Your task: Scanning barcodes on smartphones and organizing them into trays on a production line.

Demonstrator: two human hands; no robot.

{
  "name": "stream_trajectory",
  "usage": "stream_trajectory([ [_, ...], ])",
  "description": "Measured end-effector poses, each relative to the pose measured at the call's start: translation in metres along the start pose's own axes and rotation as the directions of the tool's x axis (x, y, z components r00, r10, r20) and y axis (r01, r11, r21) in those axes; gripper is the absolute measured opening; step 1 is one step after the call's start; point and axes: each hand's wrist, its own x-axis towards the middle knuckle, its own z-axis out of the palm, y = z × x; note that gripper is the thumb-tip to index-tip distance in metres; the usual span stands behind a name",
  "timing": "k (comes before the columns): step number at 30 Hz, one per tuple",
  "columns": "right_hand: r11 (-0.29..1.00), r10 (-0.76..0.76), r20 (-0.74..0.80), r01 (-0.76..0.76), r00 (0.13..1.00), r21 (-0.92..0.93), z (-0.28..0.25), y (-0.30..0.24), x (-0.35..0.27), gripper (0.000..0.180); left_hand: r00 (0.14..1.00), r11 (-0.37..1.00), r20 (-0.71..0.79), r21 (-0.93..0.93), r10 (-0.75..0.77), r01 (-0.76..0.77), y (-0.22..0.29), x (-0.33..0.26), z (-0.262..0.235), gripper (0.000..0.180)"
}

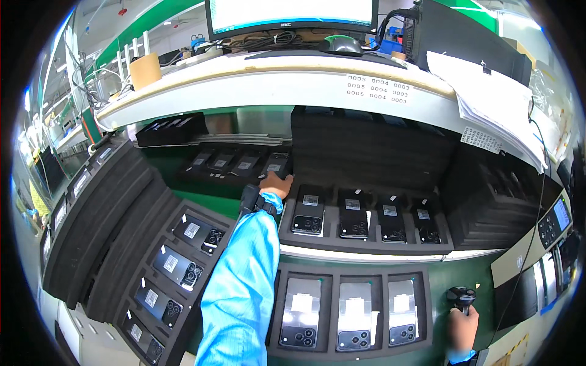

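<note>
My left hand (276, 185), in a light blue sleeve with a black device strapped at the wrist, reaches far forward. Its fingers close on the near end of a dark smartphone (278, 163) at the right end of a black foam tray (194, 179) under the shelf. Other phones lie in that tray. At the lower right, my right hand (465, 326) grips a black handheld barcode scanner (461, 296) above the green bench. Left of the scanner, a foam tray (430, 305) holds three silver-backed phones (354, 314) with white labels.
Behind it stands a foam tray (390, 246) of several dark phones. Another phone tray (217, 256) slopes at left beside stacked foam trays (104, 226). More trays (488, 207) are stacked right. Overhead, a shelf (274, 76) carries a monitor (293, 15) and papers (488, 91). A cable hangs at right.
</note>
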Motion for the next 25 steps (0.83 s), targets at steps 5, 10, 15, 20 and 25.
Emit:
stream_trajectory([
  [5,0.999,-0.034,0.043,0.032,0.998,0.041,-0.001,-0.007,-0.005,0.015,0.997,0.998,0.055,-0.010,-0.058,0.059,-0.026,-0.004,-0.084,0.085],
  [10,0.998,-0.044,0.076,0.039,0.996,0.057,-0.007,0.005,0.002,0.014,0.983,0.782,0.045,-0.600,-0.178,0.169,-0.020,-0.074,-0.172,0.072],
  [15,0.994,-0.104,0.117,0.097,0.988,0.057,-0.005,-0.002,0.000,0.020,0.972,0.622,-0.085,-0.779,-0.218,0.071,-0.077,-0.137,-0.280,0.040],
  [20,0.997,-0.074,0.090,0.073,0.993,0.017,-0.003,-0.010,-0.006,0.018,0.975,0.457,-0.148,-0.887,-0.166,-0.057,-0.152,-0.201,-0.323,0.030],
  [25,0.995,-0.088,0.150,0.081,0.985,0.053,-0.001,0.000,0.003,0.020,0.960,0.304,-0.205,-0.942,-0.190,-0.141,-0.244,-0.283,-0.365,0.039],
])
